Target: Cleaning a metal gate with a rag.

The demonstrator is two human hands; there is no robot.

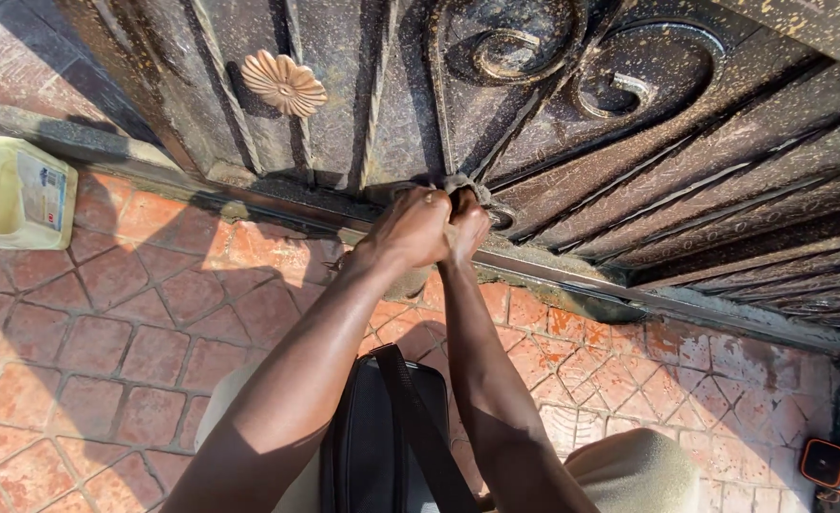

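At the left edge of the frame, a pale yellow plastic jug (13, 195) lies on the red paving (125, 313), cut off by the frame's border, its label too small to make out. Right of it, in the upper left, a tan metal rosette (284, 84) sits on the dusty, dark iron gate (724, 161), whose bars and scrolls fill the top of the frame.

At the upper centre, the left hand (410, 228) and the right hand (466, 226) press together against the gate's lower rail. Both are curled shut around a small greyish cloth (460, 182), of which only a scrap shows above the knuckles; the fingers and most of the cloth are hidden, so how much each grip holds cannot be told.

Below the forearms, at the bottom centre, a black bag (372, 446) with a strap hangs, partly covered by the arms and cut off by the lower edge.

In the lower right corner stands a small orange and black device (829, 465), its kind hard to tell.
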